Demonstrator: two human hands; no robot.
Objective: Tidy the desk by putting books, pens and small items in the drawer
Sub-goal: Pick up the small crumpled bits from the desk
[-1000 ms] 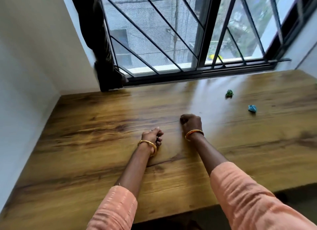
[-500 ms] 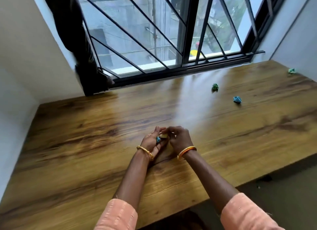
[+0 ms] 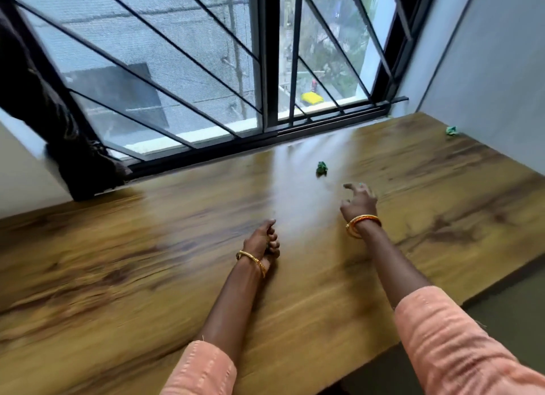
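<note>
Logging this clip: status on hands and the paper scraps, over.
Right hand open, reaching over desk near green scrap. Left hand curled, contents hidden. Second green scrap far right. Nothing in the way.

The worktop (image 3: 147, 262) was wood-grained in brown, its smooth face glossy enough to throw back a pale band of window light. Dark metal bars (image 3: 269, 55) and a matt black frame lined the window, with a fine mesh screen (image 3: 165, 49) behind the left pane. A crumpled green scrap (image 3: 321, 168), papery or foil-like, lay on the wood; a second crumpled green scrap (image 3: 451, 130) sat by the matt grey wall (image 3: 486, 70). Shiny gold-coloured bangles (image 3: 362, 222) ringed both wrists. The sleeves (image 3: 457, 344) were peach cloth with a ribbed, crinkled weave.
</note>
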